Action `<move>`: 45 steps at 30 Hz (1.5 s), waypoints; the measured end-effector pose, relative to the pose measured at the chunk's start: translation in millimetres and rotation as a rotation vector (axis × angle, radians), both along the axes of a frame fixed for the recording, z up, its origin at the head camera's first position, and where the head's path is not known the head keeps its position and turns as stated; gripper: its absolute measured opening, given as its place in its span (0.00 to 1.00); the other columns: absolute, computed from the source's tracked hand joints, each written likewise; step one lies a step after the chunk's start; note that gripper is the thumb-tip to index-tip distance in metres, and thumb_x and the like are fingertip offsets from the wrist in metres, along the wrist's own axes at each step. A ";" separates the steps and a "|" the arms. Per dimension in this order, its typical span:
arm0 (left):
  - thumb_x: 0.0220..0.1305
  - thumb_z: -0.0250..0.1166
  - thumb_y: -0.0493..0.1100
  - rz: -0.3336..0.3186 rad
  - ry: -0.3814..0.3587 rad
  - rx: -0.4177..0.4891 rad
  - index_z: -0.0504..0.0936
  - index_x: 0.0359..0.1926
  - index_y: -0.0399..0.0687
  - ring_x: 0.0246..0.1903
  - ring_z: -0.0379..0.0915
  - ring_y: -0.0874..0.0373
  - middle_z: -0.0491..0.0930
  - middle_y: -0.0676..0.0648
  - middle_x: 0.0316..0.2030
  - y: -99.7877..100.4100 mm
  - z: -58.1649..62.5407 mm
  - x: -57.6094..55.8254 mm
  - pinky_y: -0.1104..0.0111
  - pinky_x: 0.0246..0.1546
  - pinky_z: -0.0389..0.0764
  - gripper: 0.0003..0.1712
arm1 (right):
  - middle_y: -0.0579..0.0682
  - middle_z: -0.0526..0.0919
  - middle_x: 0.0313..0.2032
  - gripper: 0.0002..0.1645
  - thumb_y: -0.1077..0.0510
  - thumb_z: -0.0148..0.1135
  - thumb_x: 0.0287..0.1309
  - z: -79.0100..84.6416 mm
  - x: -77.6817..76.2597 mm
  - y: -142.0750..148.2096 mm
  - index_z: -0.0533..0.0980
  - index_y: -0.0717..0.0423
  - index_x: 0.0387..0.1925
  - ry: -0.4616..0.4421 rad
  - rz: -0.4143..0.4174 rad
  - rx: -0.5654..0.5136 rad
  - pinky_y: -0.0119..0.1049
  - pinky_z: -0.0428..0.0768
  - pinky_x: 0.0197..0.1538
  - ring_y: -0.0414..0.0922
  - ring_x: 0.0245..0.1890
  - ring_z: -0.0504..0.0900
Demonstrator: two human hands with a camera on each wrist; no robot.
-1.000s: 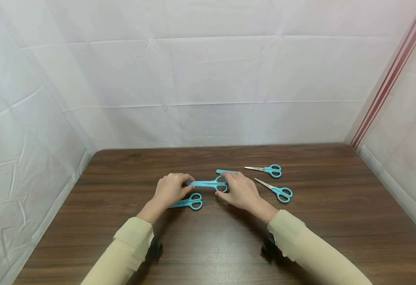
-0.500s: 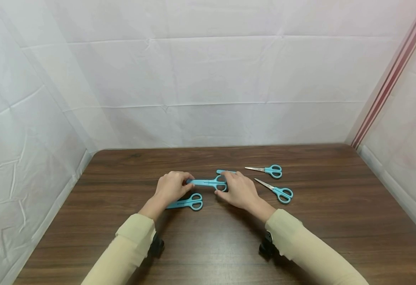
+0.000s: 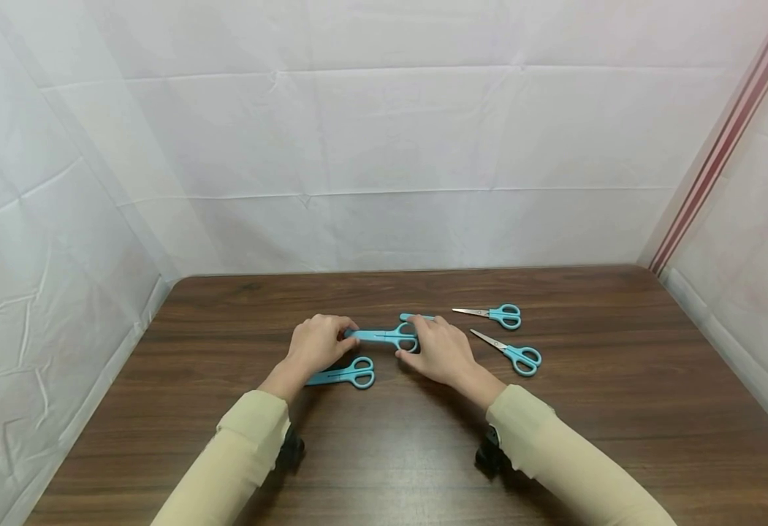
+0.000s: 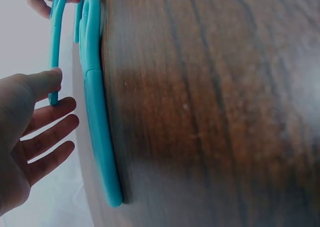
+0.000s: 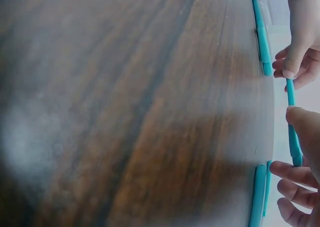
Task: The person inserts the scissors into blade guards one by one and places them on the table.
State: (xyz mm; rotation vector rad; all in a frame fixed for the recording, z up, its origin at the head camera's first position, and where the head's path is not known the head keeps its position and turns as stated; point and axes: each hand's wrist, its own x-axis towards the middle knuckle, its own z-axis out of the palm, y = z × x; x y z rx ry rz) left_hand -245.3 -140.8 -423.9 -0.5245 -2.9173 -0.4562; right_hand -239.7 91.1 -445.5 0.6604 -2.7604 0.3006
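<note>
Both hands hold one pair of light-blue scissors (image 3: 384, 336) level, just above the table. My left hand (image 3: 318, 345) pinches the tip end, where a blue cap covers the blades, between thumb and forefinger; its other fingers spread loosely in the left wrist view. At the finger rings, my right hand (image 3: 441, 351) grips with thumb and fingers. Below the left hand, a second pair of capped scissors (image 4: 97, 107) lies on the wood, partly hidden by that hand in the head view. A loose blue cap (image 3: 411, 316) lies behind the right hand, which partly covers it.
To the right lie two uncapped scissors with bare blades: one pair (image 3: 505, 315) farther back, another pair (image 3: 522, 358) nearer. All this is on a brown wooden table (image 3: 397, 453), with white sheeting (image 3: 384, 139) hanging behind and at the sides.
Both hands have shifted very slightly up and left with the capped scissors between them. The grips look the same, and the other scissors stay put.
</note>
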 end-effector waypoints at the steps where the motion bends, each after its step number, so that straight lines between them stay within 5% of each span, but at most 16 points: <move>1: 0.56 0.66 0.51 0.001 -0.001 -0.002 0.84 0.39 0.57 0.17 0.68 0.66 0.79 0.57 0.24 -0.1 -0.1 -0.6 0.73 0.15 0.66 0.10 | 0.44 0.81 0.33 0.34 0.34 0.61 0.50 -0.2 -0.2 -0.1 0.71 0.51 0.52 0.000 -0.002 0.002 0.34 0.73 0.25 0.44 0.31 0.77; 16: 0.56 0.66 0.52 0.027 -0.037 -0.032 0.84 0.40 0.57 0.18 0.69 0.63 0.79 0.56 0.25 -3.3 -1.3 -5.2 0.71 0.15 0.66 0.11 | 0.48 0.80 0.48 0.39 0.36 0.61 0.51 -5.1 -2.9 -5.3 0.68 0.53 0.59 -0.051 -0.002 -0.005 0.40 0.78 0.36 0.48 0.44 0.78; 45: 0.57 0.65 0.53 0.045 -0.037 -0.126 0.84 0.42 0.56 0.23 0.73 0.59 0.80 0.53 0.31 -4.4 -6.1 -9.2 0.69 0.17 0.70 0.13 | 0.50 0.78 0.44 0.34 0.36 0.60 0.52 -1.7 -2.7 -14.7 0.72 0.54 0.53 -0.089 -0.042 0.091 0.41 0.76 0.37 0.49 0.42 0.76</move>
